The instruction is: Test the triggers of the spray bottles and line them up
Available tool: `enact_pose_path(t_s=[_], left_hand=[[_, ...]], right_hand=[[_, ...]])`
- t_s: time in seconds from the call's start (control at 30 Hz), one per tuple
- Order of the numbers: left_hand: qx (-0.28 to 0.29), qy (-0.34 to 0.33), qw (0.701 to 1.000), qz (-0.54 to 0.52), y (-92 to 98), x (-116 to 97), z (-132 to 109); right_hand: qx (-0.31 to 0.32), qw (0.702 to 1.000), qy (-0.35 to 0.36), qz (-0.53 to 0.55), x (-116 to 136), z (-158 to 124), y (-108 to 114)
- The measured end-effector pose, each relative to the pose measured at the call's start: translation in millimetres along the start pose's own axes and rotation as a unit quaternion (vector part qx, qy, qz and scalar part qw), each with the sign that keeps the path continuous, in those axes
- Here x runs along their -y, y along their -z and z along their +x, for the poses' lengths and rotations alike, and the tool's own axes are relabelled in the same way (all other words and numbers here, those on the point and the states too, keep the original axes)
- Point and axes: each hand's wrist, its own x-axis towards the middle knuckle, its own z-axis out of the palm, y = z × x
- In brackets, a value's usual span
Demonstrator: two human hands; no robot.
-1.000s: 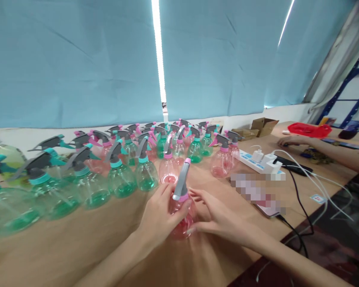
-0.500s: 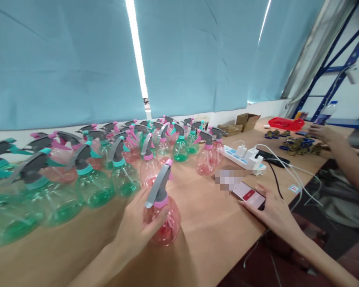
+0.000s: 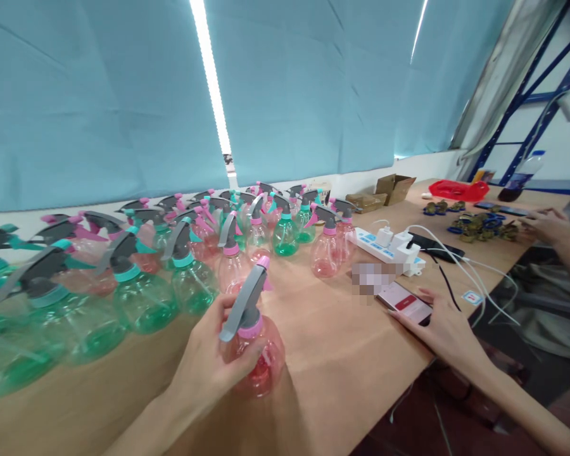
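Observation:
My left hand is wrapped round a pink see-through spray bottle with a grey trigger and pink collar, standing on the brown table in front of me. My right hand lies flat at the table's right edge, fingers stretched out and resting on a phone with a red patch on its screen. Behind the held bottle stand several more spray bottles, green and pink, in rows toward the wall.
A white power strip with plugs and white and black cables sits past the phone. Another person's hand works at the far right near small dark rings. Cardboard boxes and a red tray stand at the back.
My right hand left the pink bottle and moved right onto the phone. My left hand kept hold of the bottle, which shifted slightly toward me as my view turned right.

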Motion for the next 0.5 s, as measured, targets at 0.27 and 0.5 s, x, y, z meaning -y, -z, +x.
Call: enact_pose_path(t_s=[0.27,0.5], left_hand=[[0.055,-0.046,0.993,-0.089,5.2,-7,22],[0.114,0.033,0.970,-0.213,-1.7,-20,39]], right_hand=[[-0.011,0.988,0.073,0.137,61,-11,24],[0.344,0.831,0.208,0.384,188,-14,24]])
